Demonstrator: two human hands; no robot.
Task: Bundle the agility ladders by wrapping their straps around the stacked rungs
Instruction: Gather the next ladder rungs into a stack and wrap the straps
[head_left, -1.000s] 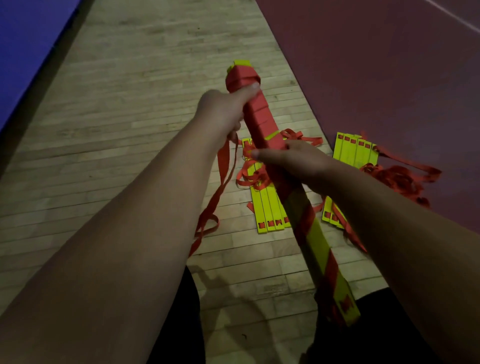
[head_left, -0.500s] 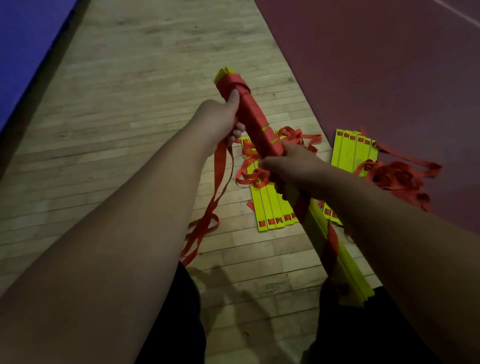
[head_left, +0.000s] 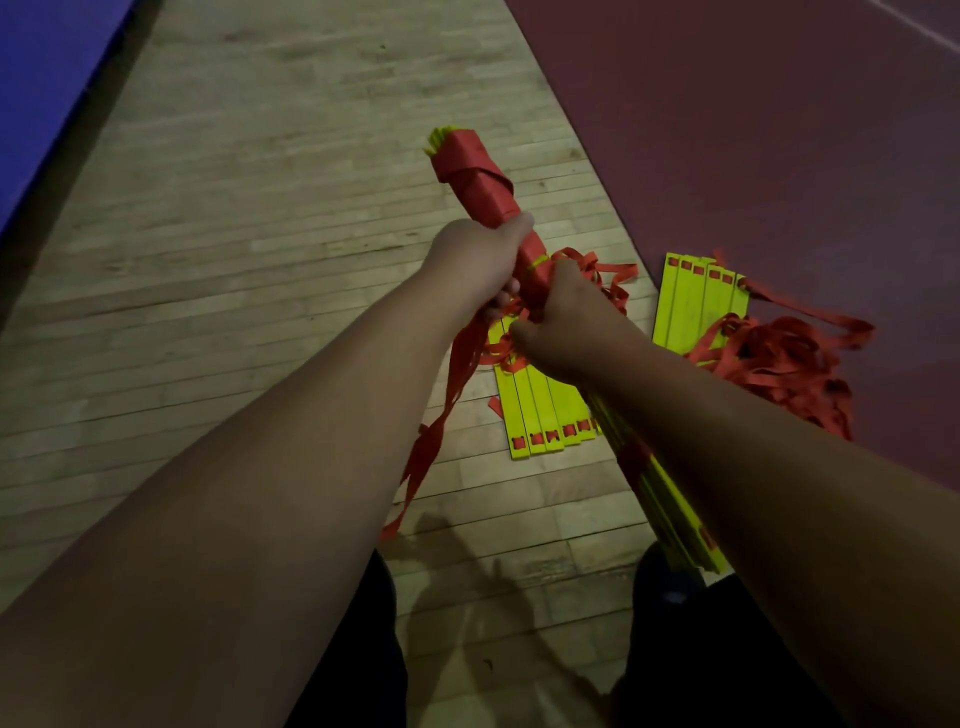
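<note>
Wood floor (head_left: 285, 234), maroon mat (head_left: 753, 130) right, blue mat (head_left: 41, 78) left (dim); left hand (head_left: 475, 260), right hand (head_left: 561, 322) grip strapped bundle (head_left: 478, 176).

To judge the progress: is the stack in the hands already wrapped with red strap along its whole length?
No, the red strap covers only the far end; nearer than the right hand, yellow rungs show bare.

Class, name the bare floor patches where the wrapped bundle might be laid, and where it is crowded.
Free: wooden floor between the blue mat and the bundle; red mat beyond the right ladder. Crowded: around the middle ladder and tangled straps.
</note>
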